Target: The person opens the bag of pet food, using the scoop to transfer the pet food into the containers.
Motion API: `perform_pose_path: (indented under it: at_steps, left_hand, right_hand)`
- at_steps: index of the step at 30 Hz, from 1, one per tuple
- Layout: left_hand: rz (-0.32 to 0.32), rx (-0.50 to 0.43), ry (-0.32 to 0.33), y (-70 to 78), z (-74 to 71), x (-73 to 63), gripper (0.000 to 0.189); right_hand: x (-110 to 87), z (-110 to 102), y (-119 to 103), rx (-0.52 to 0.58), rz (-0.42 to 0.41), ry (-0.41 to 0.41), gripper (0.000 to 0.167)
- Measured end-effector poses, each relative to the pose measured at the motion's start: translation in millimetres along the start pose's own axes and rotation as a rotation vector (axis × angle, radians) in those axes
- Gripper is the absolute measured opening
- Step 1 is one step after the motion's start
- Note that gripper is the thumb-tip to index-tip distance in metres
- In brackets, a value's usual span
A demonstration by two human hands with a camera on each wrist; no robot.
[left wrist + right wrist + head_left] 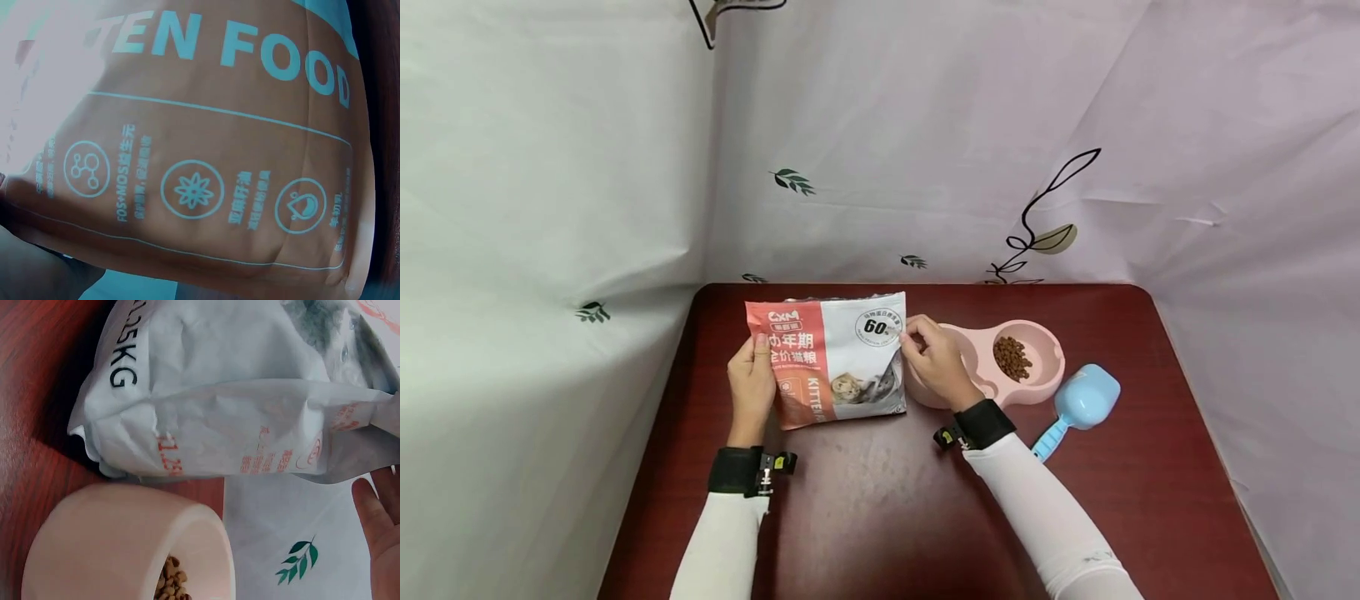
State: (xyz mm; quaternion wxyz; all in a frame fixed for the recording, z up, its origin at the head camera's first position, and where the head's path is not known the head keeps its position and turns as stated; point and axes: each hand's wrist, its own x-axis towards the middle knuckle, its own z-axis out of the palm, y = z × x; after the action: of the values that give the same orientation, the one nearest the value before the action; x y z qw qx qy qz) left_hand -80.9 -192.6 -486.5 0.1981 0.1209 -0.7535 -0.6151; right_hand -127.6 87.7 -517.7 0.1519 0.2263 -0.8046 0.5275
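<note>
A red-and-white bag of kitten food (857, 362) is held up over the table, its printed front toward the head camera. My left hand (751, 385) grips its left edge, thumb on the front and the other fingers hidden behind. At the upper right edge, my right hand (942, 367) pinches the bag with thumb and fingertips. Orange lettered packaging (187, 144) fills most of the left wrist view. The right wrist view shows the bag's pale side fold (231, 431) above a pink bowl (94, 544) with brown kibble (172, 580) in it.
Right of the bag stands the pink double bowl (1047, 392), partly behind my right hand; kibble (1012, 358) lies in its right compartment. A light-blue scoop (1086, 397) rests farther right on the dark red table (865, 508). Patterned white cloth (925, 125) hangs around the table.
</note>
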Motion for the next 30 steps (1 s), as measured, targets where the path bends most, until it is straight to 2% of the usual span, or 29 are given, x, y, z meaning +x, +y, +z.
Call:
perform_pose_path:
  at_steps: [2, 6, 8, 13, 16, 18, 20, 23, 26, 28, 30]
  left_hand:
    - [-0.018, -0.002, 0.021, -8.9, 1.0, 4.0, 0.036]
    - [-0.055, -0.014, 0.039, -23.5, 4.6, 10.7, 0.037]
    - [-0.063, -0.014, 0.038, -30.1, 5.5, 13.0, 0.037]
    - [-0.046, -0.010, 0.032, -33.5, 6.0, 13.3, 0.040]
    - [-0.031, 0.000, 0.024, -32.9, 6.0, 12.4, 0.041]
    - [-0.048, 0.007, 0.009, -22.8, 5.3, 9.8, 0.040]
    - [-0.058, 0.009, 0.006, -12.1, 5.0, 7.6, 0.040]
    - [-0.072, 0.019, 0.009, 4.5, 4.5, 5.3, 0.036]
    - [-0.058, 0.016, 0.019, 5.6, 6.0, 7.2, 0.036]
    - [-0.060, 0.011, 0.018, 4.8, 7.1, 9.2, 0.035]
    - [-0.068, 0.006, 0.016, -2.4, 8.0, 13.0, 0.037]
  right_hand:
    - [-2.1, 5.3, 0.2, 0.020, 0.052, -0.003, 0.004]
    - [-10.9, 18.9, 1.1, 0.066, 0.175, -0.016, 0.016]
    - [-15.5, 24.6, 1.5, 0.057, 0.193, -0.017, 0.015]
    - [-20.7, 31.0, 2.1, 0.024, 0.182, -0.023, 0.006]
    - [-19.9, 29.3, 0.7, 0.019, 0.226, -0.049, 0.008]
    - [-19.1, 27.5, -1.6, 0.002, 0.248, -0.081, 0.010]
    - [-18.9, 26.8, -4.6, -0.054, 0.221, -0.104, 0.010]
    - [-18.5, 29.1, -8.7, -0.158, 0.097, -0.086, 0.008]
    - [-17.2, 31.1, -10.7, -0.230, -0.005, -0.026, 0.004]
    - [-16.3, 30.6, -9.8, -0.203, 0.000, -0.002, 0.006]
    - [-16.5, 27.6, -8.8, -0.120, 0.043, 0.022, 0.011]
